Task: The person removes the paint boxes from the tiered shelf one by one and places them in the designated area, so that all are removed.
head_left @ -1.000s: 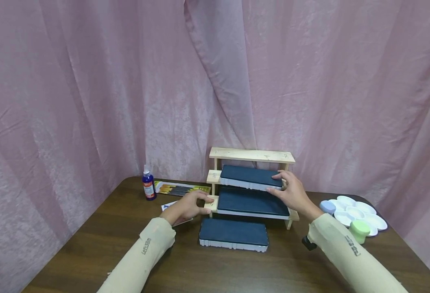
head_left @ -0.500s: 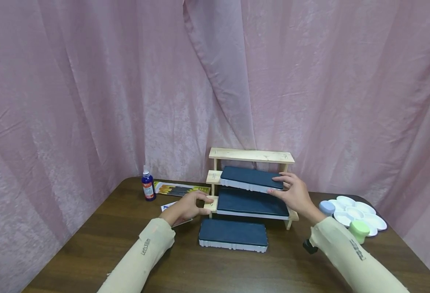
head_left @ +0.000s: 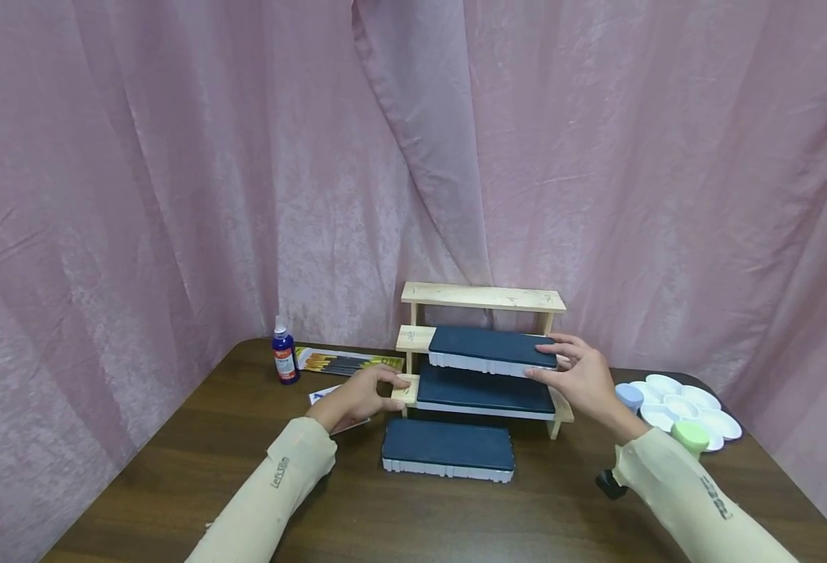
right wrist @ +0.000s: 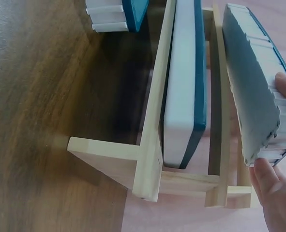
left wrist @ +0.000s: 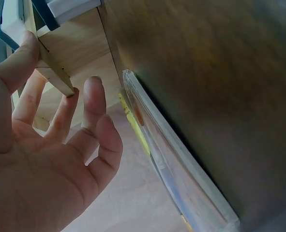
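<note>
A three-step wooden stand stands at the back of the brown table. My right hand grips the right end of a flat white box with a dark blue lid, thumb at its front lower edge and fingers over the lid. In the right wrist view, that box's pale underside tilts away from the middle step. With the thumb on top and fingers below, my left hand pinches the left end of the lowest step. A similar box lies on that step.
Another blue-lidded box lies on the table before the stand. A blue bottle, a brush pack and a partly hidden flat card sit at left. White flower-shaped palettes, a blue jar and a green jar sit at right.
My right hand has shifted right and slightly down with the box, baring more of the middle step's left end. The left hand stays on the lowest step.
</note>
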The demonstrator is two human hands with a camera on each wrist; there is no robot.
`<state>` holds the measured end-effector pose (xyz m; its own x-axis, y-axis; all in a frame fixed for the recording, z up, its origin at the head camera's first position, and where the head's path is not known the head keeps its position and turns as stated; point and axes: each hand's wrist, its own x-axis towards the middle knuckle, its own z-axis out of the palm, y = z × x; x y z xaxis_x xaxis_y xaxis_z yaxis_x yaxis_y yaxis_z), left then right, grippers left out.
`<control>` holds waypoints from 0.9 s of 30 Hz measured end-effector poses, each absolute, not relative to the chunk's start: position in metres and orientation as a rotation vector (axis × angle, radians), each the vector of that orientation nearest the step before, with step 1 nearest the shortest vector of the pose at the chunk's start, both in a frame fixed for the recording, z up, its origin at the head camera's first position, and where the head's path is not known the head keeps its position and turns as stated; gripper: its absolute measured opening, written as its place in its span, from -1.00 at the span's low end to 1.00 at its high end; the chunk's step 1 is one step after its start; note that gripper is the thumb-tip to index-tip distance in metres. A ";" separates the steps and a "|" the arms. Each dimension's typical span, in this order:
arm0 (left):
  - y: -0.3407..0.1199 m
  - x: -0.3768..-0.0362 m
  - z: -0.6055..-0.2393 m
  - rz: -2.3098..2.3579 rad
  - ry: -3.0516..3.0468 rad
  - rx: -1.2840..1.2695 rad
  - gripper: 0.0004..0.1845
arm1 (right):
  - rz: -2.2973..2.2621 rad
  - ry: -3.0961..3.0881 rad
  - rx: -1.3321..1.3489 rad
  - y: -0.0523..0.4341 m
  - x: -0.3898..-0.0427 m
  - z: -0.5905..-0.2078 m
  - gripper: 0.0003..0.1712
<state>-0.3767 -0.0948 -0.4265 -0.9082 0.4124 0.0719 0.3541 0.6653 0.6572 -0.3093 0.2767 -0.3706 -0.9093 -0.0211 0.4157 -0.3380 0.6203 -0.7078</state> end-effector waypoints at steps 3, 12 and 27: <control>-0.095 -0.376 -0.426 1.063 2.795 0.643 -0.63 | 1.183 -2.471 0.297 0.280 -0.305 -0.371 -0.35; -0.094 -0.376 -0.426 1.057 2.805 0.629 -0.63 | 1.181 -2.441 0.335 0.288 -0.290 -0.368 -0.38; -0.094 -0.377 -0.426 1.058 2.788 0.588 -0.63 | 1.172 -2.385 0.379 0.303 -0.263 -0.366 -0.50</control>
